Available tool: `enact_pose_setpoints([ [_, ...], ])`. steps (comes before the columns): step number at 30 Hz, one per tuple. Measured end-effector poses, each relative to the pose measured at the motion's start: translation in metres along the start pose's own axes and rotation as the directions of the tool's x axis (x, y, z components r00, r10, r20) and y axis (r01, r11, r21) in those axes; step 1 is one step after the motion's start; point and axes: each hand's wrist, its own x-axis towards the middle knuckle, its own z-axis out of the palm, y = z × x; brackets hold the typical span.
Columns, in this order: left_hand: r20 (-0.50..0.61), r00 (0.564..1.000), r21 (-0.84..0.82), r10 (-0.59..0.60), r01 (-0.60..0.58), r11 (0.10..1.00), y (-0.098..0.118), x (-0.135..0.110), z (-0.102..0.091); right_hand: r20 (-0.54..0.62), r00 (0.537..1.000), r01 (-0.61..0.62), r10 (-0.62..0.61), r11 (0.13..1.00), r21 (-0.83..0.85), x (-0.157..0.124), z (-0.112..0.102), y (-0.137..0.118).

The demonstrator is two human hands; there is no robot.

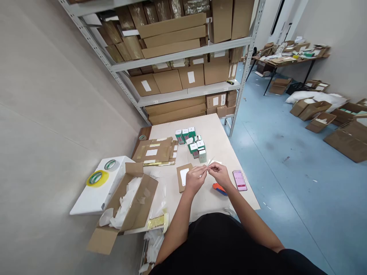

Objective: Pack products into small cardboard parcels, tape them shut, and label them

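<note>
I see the left hand [196, 178] and right hand [219, 174] meeting above the worktop [213, 128], fingertips pinched on a thin whitish slip [210, 160] that sticks up between them. Green-and-white cartons [193, 146] stand just beyond; an orange-and-blue tool [220, 188] lies near my right wrist, the pink-screened phone [239, 180] farther right.

You have a pale worktop [213, 126] in front of you. Right behind the worktop stands a tall metal rack [197, 93], with brown boxes [216, 70] on its shelves. A big gray wall [43, 95] goes up to the left of the worktop. To the right of the worktop you see a blue floor [275, 152], a bit shiny. Far past the worktop, on the right, a table [311, 60] with thin dark legs stands near another pale wall [346, 38].
</note>
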Motion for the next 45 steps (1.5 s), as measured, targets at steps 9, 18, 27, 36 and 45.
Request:
enact_pose_setpoints([
  [9,0.111,0.948,-0.304,-0.3,0.319,0.897,0.004,-0.001,0.004,-0.012,0.998,0.062,-0.063,0.997,-0.055,-0.003,-0.005,0.01],
  [18,0.122,0.885,-0.472,-0.45,0.451,0.758,0.0,-0.001,0.019,-0.038,0.997,0.061,-0.063,0.997,-0.044,-0.007,-0.012,0.011],
  [27,0.233,0.887,-0.475,-0.398,0.461,0.749,0.007,-0.003,0.032,-0.124,0.989,-0.063,0.078,0.991,0.116,-0.01,-0.017,0.023],
  [36,0.144,0.784,-0.393,-0.604,0.606,0.692,-0.021,-0.011,0.036,-0.134,0.975,-0.175,0.18,0.983,0.05,-0.021,-0.029,0.053],
  [45,0.064,0.787,-0.349,-0.614,0.594,0.725,-0.027,-0.029,0.017,-0.001,0.955,-0.291,0.297,0.937,0.192,-0.001,0.005,0.056],
])
